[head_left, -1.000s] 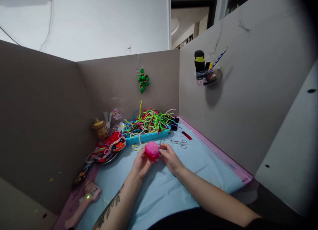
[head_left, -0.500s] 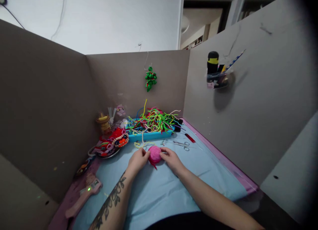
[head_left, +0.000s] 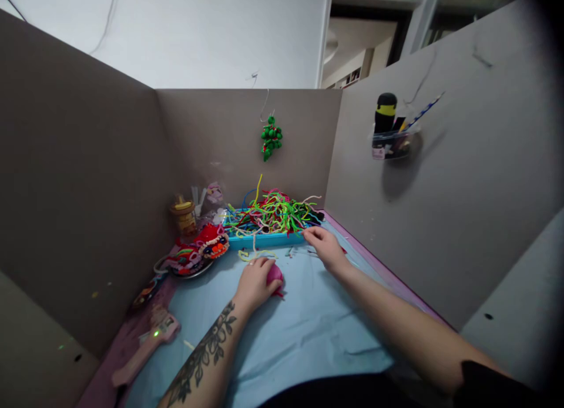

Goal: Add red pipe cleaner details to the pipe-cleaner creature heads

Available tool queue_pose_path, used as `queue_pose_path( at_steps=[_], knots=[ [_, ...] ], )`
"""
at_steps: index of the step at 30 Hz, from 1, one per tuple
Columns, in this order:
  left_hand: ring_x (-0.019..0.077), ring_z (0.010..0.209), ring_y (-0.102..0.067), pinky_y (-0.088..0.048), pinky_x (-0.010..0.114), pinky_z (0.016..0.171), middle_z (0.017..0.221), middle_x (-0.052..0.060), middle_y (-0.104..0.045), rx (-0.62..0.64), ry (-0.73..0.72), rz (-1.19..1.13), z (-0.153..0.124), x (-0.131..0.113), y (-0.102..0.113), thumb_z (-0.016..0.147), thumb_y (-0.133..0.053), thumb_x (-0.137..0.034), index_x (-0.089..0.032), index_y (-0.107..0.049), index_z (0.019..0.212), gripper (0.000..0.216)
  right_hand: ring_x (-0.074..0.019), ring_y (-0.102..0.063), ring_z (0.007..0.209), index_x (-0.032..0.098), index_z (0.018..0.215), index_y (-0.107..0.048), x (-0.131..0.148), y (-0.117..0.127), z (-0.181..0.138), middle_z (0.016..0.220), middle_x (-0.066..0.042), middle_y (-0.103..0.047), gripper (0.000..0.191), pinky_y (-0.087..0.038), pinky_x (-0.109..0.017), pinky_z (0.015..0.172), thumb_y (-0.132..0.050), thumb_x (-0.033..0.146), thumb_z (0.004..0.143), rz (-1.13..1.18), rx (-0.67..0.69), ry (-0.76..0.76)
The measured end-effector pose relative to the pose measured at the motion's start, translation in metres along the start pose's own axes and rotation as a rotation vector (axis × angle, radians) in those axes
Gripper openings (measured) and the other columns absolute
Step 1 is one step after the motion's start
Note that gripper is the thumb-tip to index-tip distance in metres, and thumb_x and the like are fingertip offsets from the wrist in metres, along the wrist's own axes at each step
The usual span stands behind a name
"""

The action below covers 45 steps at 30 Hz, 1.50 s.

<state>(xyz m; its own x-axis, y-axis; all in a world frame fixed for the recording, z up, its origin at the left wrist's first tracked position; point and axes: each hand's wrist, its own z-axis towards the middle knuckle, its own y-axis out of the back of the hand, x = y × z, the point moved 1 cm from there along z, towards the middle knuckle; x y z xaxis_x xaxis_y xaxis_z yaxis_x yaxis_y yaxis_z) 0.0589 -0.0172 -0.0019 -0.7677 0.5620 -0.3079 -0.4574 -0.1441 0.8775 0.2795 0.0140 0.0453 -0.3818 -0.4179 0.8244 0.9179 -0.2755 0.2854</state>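
My left hand point(head_left: 255, 283) is closed around a pink, fuzzy-looking ball point(head_left: 275, 274) on the light blue cloth, covering its left side. A darker red-pink strand end shows under the ball. My right hand point(head_left: 326, 248) is at the front right corner of a blue tray point(head_left: 259, 241). Its fingertips are pinched together beside the tangled heap of bright pipe cleaners point(head_left: 282, 214), and I cannot make out what is between them. A pale yellow strand point(head_left: 258, 256) lies on the cloth in front of the tray.
At left stand a dish of colourful fuzzy pieces point(head_left: 194, 258) and a brown-yellow jar point(head_left: 183, 215). A pink glue gun point(head_left: 147, 343) with a green light lies nearer. Grey panels enclose three sides. A green ornament point(head_left: 271, 139) hangs at the back, a cup of tools point(head_left: 392, 142) on the right.
My right hand has let go of the pink ball and moved forward and right to the tray's corner. My left hand has wrapped further over the ball. The scissors are now mostly hidden.
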Motion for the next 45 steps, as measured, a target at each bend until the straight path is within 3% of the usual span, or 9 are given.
queue_pose_path(
  at_steps=[4,11,17,20,29,37,39,42,45],
  knots=[
    [0.0292,0.104,-0.055,-0.042,0.042,0.091,0.112,0.011,-0.062,-0.051,0.046,0.013,-0.001,-0.005,0.008,0.077,-0.059,-0.051,-0.020,-0.060,0.116,0.050,-0.0195,-0.060,0.073,0.014,0.074,-0.065,-0.007,-0.023,0.047,0.075,-0.007,-0.067,0.032,-0.046,-0.029,0.068,-0.041,0.032,0.084,-0.273,0.004,0.113],
    [0.0262,0.106,-0.055,-0.042,0.037,0.093,0.118,0.011,-0.060,0.098,-0.038,-0.236,-0.002,-0.001,-0.005,0.079,-0.058,-0.043,-0.020,-0.059,0.118,0.045,-0.0175,-0.060,0.100,0.020,0.095,-0.071,-0.001,-0.120,0.094,0.103,-0.005,-0.070,0.025,-0.042,-0.026,0.090,-0.048,0.016,0.085,-0.503,0.291,0.285],
    [0.0267,0.104,-0.053,-0.041,0.037,0.092,0.115,0.011,-0.060,0.100,-0.017,-0.276,-0.003,0.000,-0.008,0.077,-0.059,-0.042,-0.020,-0.059,0.117,0.045,-0.0224,-0.057,0.107,0.013,0.105,-0.065,-0.002,-0.167,0.145,0.114,-0.013,-0.063,0.021,-0.043,-0.035,0.095,-0.057,0.016,0.086,-0.789,0.418,0.241],
    [0.0269,0.103,-0.053,-0.041,0.037,0.091,0.114,0.011,-0.059,0.117,-0.007,-0.259,-0.003,-0.001,-0.007,0.077,-0.059,-0.044,-0.019,-0.058,0.118,0.048,-0.0210,-0.059,0.102,0.015,0.114,-0.057,-0.011,-0.168,0.165,0.117,-0.009,-0.058,0.028,-0.049,-0.042,0.087,-0.055,0.030,0.091,-0.899,0.432,0.188],
    [0.0281,0.103,-0.052,-0.041,0.039,0.092,0.116,0.011,-0.058,0.179,-0.023,-0.210,-0.004,-0.001,-0.005,0.077,-0.057,-0.051,-0.020,-0.055,0.122,0.054,-0.0246,-0.055,0.110,0.013,0.101,-0.063,-0.021,-0.159,0.191,0.113,-0.015,-0.062,0.019,-0.044,-0.040,0.091,-0.052,0.025,0.091,-0.996,0.387,0.180],
    [0.0282,0.106,-0.052,-0.042,0.038,0.092,0.119,0.011,-0.057,0.167,-0.033,-0.266,-0.005,0.002,-0.006,0.073,-0.062,-0.054,-0.022,-0.054,0.124,0.061,-0.0147,-0.064,0.074,0.013,0.108,-0.063,0.026,-0.122,0.239,0.095,-0.011,-0.070,0.027,-0.047,-0.025,0.068,-0.046,0.028,0.093,-0.943,0.325,0.160],
    [0.0289,0.107,-0.052,-0.042,0.038,0.092,0.121,0.010,-0.056,0.175,-0.052,-0.274,-0.004,0.003,-0.005,0.066,-0.068,-0.058,-0.023,-0.054,0.124,0.070,-0.0146,-0.064,0.071,0.014,0.100,-0.067,0.039,-0.112,0.244,0.089,-0.008,-0.071,0.021,-0.046,-0.025,0.068,-0.055,0.025,0.087,-0.942,0.331,0.180],
    [0.0295,0.108,-0.052,-0.041,0.039,0.093,0.122,0.011,-0.055,0.177,-0.052,-0.280,-0.003,0.004,-0.005,0.061,-0.071,-0.060,-0.023,-0.054,0.124,0.075,-0.0174,-0.065,0.076,0.015,0.087,-0.072,0.056,-0.097,0.246,0.081,-0.007,-0.071,0.013,-0.046,-0.026,0.072,-0.065,0.021,0.078,-0.958,0.346,0.216],
    [0.0298,0.108,-0.052,-0.041,0.041,0.094,0.122,0.012,-0.056,0.167,-0.029,-0.291,-0.002,0.003,-0.008,0.064,-0.069,-0.059,-0.022,-0.055,0.123,0.071,-0.0201,-0.061,0.098,0.016,0.107,-0.067,0.073,-0.082,0.246,0.106,-0.011,-0.067,0.026,-0.044,-0.029,0.083,-0.051,0.021,0.088,-0.979,0.256,0.266]
  ],
)
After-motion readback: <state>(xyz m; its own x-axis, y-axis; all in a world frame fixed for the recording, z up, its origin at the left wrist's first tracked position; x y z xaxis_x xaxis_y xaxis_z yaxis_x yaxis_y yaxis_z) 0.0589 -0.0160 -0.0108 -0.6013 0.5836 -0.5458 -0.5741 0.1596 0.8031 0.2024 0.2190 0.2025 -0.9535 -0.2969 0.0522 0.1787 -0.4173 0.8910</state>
